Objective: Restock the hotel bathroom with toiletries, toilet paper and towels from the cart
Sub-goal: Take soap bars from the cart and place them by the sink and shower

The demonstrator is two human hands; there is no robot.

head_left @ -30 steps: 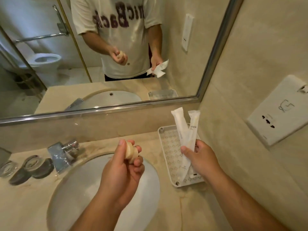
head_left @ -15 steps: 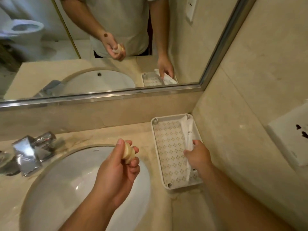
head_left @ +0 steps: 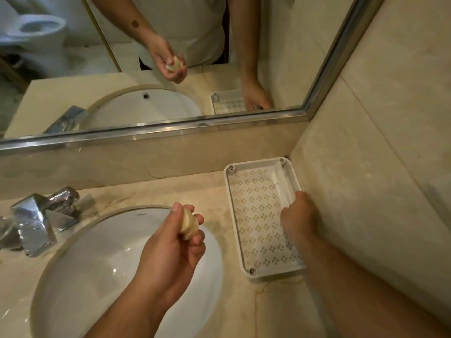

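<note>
Resting on the beige marble vanity counter [head_left: 151, 191]: white patterned tray [head_left: 273, 274] tucked into the right rear corner, chrome faucet [head_left: 36, 223] left, behind the inset oval basin [head_left: 97, 276].

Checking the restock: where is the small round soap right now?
In the head view, the left hand holds the soap above the sink basin, just left of the white tray.

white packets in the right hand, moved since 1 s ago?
Yes. The white packets were held upright above the tray; now they lie down inside it along its right wall, the right hand holding their near end.
</note>
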